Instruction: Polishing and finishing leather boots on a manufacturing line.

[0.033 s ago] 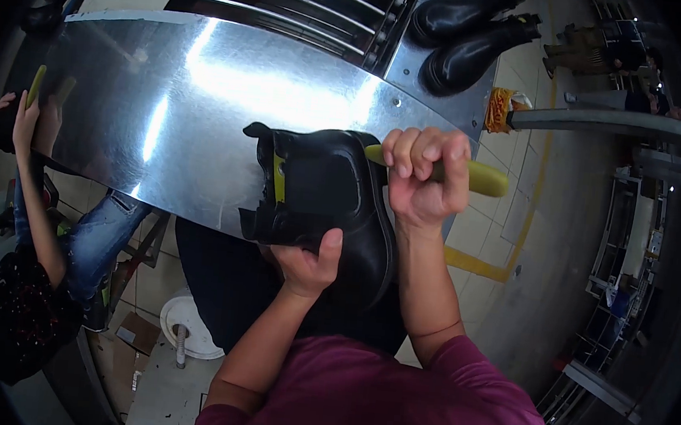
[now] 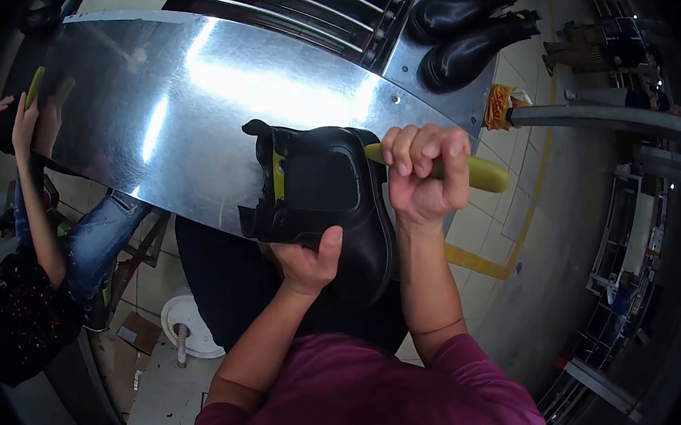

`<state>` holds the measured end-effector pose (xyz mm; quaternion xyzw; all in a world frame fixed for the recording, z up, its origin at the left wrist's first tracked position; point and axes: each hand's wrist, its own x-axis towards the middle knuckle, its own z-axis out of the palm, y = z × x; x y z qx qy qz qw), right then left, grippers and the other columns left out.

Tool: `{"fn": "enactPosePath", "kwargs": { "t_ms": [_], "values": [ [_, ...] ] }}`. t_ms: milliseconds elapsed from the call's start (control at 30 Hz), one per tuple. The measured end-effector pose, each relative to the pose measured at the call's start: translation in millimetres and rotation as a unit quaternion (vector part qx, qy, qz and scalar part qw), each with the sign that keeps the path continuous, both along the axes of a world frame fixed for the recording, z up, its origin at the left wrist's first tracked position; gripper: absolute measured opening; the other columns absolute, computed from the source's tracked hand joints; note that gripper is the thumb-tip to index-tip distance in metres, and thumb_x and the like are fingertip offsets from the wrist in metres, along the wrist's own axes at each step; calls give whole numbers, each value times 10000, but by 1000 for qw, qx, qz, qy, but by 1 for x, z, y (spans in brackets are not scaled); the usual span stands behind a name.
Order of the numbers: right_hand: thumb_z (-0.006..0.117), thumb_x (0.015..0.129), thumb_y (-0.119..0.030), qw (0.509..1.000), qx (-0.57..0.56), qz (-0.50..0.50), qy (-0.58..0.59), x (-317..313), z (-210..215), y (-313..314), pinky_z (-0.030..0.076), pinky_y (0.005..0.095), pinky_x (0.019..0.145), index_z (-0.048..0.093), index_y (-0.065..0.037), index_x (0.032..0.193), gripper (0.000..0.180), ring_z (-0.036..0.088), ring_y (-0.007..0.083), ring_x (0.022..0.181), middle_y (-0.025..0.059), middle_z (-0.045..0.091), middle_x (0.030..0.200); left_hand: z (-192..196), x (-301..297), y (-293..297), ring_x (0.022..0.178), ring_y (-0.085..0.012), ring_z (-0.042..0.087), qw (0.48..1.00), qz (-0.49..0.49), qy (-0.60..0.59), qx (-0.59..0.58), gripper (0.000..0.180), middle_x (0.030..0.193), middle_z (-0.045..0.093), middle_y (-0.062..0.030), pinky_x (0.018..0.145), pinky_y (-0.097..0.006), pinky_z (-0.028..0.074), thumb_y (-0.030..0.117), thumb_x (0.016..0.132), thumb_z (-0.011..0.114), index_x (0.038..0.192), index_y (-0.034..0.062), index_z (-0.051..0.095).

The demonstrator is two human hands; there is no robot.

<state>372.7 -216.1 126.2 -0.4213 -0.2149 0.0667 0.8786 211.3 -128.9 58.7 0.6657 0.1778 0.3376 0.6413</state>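
A black ankle boot [image 2: 323,175] lies on its side across the near edge of the metal table, its opening facing left and its toe toward my body. A yellow-green strip shows inside the opening. My left hand [image 2: 307,266] supports the boot from the near side, thumb up and fingers hidden beneath it. In my right hand [image 2: 433,172] is an olive-green stick-like tool [image 2: 489,177], gripped in a fist. Its narrow end points left and meets the boot near the heel seam; the rounded end sticks out to the right.
Beyond the shiny metal table [image 2: 124,88] runs a roller conveyor [image 2: 286,5]. Two finished-looking black boots [image 2: 480,51] lie at the far right. A grey rail [image 2: 608,118] juts in from the right. At left, a co-worker's hands [image 2: 26,120] hold a similar green tool. A white round stool [image 2: 185,324] stands below.
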Motion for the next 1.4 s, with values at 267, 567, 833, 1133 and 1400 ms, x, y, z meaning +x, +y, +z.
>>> {"fn": "enactPosePath", "kwargs": {
  "t_ms": [267,567,833,1133,1400],
  "values": [
    [528,1057,-287,995,-14,-15,97,-4,4,-5,383,310,521,532,-103,783,330,404,116,461,-25,391,547,4,5,7,1031,-350,705,998,-42,-10,52,520,1129,709,-182,930,-391,535,331,917,732,1235,-70,644],
    [600,1027,-336,987,-83,-27,134,44,-1,37,344,305,481,514,-102,745,376,371,103,438,-30,361,531,3,5,6,1080,-360,685,995,-44,-9,85,524,1192,686,-203,955,-410,521,329,917,730,1239,-74,642],
    [630,949,-83,997,-26,20,-72,0,-28,23,432,355,624,607,5,821,157,520,211,638,96,565,657,-29,-10,1,1004,-287,683,999,16,7,-38,514,1176,689,-205,900,-399,539,313,1008,607,1239,-146,610],
    [676,939,-86,995,-54,15,-80,-30,-5,-25,362,303,532,643,3,807,163,473,150,542,75,565,629,-12,-2,-7,955,-268,691,999,-46,20,0,544,1126,703,-191,858,-368,548,381,1044,575,1211,-134,623],
    [686,917,-86,995,-39,63,-74,-68,5,-55,350,312,517,617,20,771,193,465,158,521,77,557,612,-8,3,-7,937,-249,686,999,-36,1,-39,519,1100,714,-183,840,-364,548,368,1055,572,1205,-125,626]
  ]
}}
